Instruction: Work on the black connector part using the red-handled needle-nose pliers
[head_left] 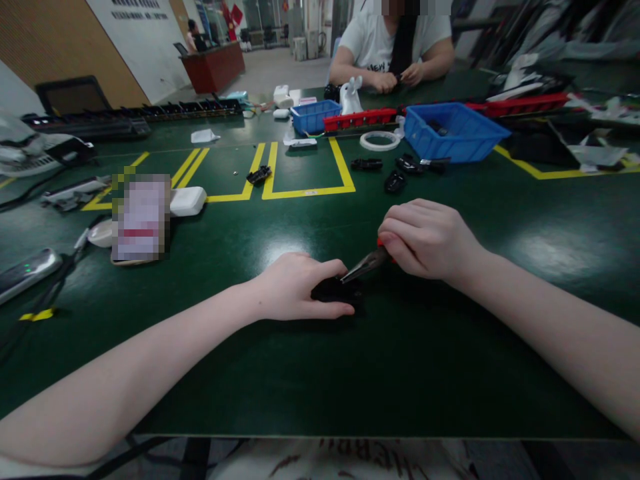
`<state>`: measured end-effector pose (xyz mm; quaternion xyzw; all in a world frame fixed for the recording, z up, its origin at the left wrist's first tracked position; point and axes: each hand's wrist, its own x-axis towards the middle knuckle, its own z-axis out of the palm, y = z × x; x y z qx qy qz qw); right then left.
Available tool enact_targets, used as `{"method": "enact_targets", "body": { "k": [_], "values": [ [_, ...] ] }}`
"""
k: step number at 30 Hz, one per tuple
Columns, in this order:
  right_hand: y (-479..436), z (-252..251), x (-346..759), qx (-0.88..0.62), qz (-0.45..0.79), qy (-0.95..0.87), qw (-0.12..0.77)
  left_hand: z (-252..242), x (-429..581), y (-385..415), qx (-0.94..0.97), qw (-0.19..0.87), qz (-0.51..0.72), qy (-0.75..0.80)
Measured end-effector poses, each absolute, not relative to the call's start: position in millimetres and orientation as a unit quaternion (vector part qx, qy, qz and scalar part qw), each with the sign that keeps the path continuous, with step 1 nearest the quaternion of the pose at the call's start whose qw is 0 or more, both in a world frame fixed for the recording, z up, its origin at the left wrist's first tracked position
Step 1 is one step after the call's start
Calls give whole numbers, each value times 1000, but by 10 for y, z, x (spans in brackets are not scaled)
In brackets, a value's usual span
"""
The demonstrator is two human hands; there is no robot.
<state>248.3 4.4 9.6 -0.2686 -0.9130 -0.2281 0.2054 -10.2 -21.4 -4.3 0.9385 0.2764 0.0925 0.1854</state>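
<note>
My left hand [300,288] rests on the green table, its thumb and fingers closed around a small black part [336,291]. The part lies low against the dark tabletop, so its exact kind is hard to make out. My right hand [430,237] is wrapped round the red handles of needle-nose pliers [367,265]. The long metal jaws point down to the left, and their tip meets the top of the black part beside my left index finger. Most of the handles are hidden in my right fist.
Several small black parts [395,181] lie beyond my right hand, near a blue bin [450,133] and a roll of tape [380,140]. At left are a phone [143,220], a white case [188,201] and cables. A person [395,53] sits opposite, hands together.
</note>
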Motion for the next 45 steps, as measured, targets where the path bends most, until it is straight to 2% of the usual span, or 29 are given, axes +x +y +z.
{"method": "enact_targets", "body": {
  "k": [28, 45],
  "values": [
    [55, 65, 2483, -253, -239, -913, 215, -36, -95, -227, 936, 186, 99, 280],
    [70, 75, 2523, -257, -229, -908, 237, -84, -83, -253, 945, 111, 99, 292]
  ]
}}
